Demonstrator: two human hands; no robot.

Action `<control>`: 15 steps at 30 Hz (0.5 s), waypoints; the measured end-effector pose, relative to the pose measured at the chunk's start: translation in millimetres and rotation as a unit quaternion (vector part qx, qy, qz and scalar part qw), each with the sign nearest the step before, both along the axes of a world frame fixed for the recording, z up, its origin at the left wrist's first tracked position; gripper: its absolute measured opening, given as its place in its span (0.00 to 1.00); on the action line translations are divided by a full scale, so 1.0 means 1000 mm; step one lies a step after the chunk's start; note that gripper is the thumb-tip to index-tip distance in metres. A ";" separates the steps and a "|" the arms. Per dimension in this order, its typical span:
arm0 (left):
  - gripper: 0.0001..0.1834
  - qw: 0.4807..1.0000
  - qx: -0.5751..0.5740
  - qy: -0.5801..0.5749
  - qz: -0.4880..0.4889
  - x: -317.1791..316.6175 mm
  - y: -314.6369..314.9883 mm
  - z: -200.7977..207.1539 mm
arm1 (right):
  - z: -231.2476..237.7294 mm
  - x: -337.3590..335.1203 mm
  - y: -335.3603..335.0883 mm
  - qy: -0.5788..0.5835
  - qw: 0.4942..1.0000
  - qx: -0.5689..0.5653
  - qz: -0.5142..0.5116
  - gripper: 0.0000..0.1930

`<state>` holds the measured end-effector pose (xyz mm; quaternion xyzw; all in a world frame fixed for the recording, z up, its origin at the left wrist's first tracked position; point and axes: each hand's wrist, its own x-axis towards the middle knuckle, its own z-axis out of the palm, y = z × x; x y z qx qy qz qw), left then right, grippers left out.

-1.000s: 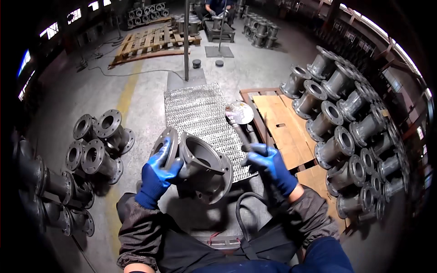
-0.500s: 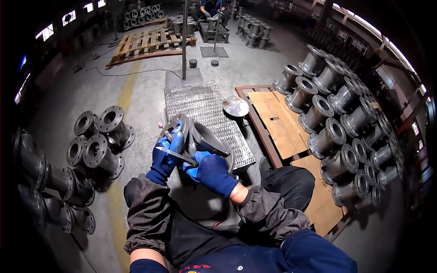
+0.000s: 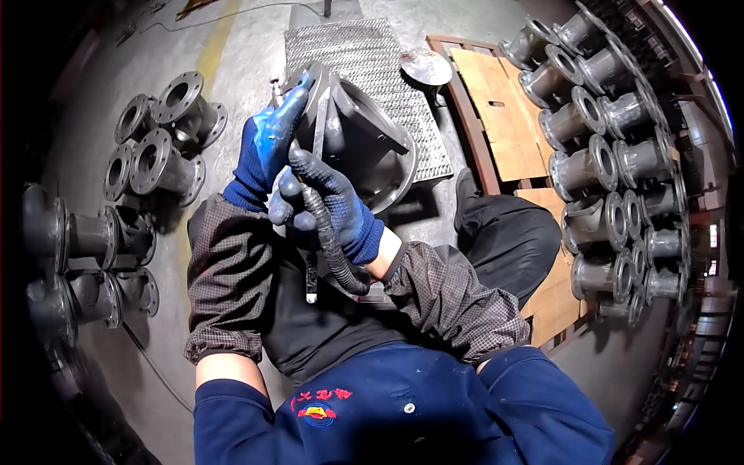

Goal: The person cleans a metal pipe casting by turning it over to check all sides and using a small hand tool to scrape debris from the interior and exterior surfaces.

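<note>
My left hand (image 3: 271, 143), in a blue coated glove, is closed around a slim hand grinder with a small pale tip (image 3: 275, 82), its body mostly hidden by the fingers. Below it, my right hand (image 3: 337, 198), gloved too, has curled fingers. A long flat metal bar (image 3: 319, 128) runs upright past this hand, its middle hidden there and its lower end showing over my lap. A black ribbed hose (image 3: 329, 248) drops across the right hand's fingers. Directly beyond both hands, a grey flanged pipe fitting (image 3: 360, 147) lies tilted, its open end facing up.
A ridged metal plate (image 3: 341, 43) lies under the fitting. To its right are a round-topped stand (image 3: 425, 67) and a wooden pallet (image 3: 488, 116) bearing several rows of flanged pipes (image 3: 585, 163). More flanged pipes (image 3: 167, 163) stand at left. A cable (image 3: 155, 364) crosses the floor.
My view has tilted down toward my lap. The flat bar has swung from lying crosswise to upright. My right hand has turned, and the ribbed hose now shows across its fingers.
</note>
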<state>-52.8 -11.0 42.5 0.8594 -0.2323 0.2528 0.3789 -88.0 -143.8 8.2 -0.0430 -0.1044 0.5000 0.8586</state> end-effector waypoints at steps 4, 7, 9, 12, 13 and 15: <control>0.20 0.994 0.060 -0.088 -0.030 0.006 0.006 -0.007 | -0.002 -0.013 0.002 -0.074 0.984 -0.085 -0.136 0.27; 0.18 0.996 -0.066 0.037 -0.037 0.009 -0.003 -0.012 | 0.003 0.005 -0.031 -0.084 0.980 -0.170 -0.054 0.36; 0.19 0.973 -0.180 0.140 -0.043 0.009 0.000 -0.019 | 0.012 0.009 -0.045 -0.155 0.953 -0.256 -0.052 0.38; 0.20 0.955 -0.232 0.181 -0.040 0.009 0.012 -0.026 | 0.041 0.000 -0.035 -0.270 0.867 -0.395 -0.143 0.30; 0.21 0.974 -0.169 0.149 -0.023 0.012 0.012 -0.026 | 0.042 0.003 -0.036 -0.338 0.827 -0.428 -0.138 0.22; 0.23 0.996 -0.033 0.076 0.012 0.019 0.013 -0.029 | 0.036 0.003 -0.033 -0.497 0.611 -0.584 -0.195 0.16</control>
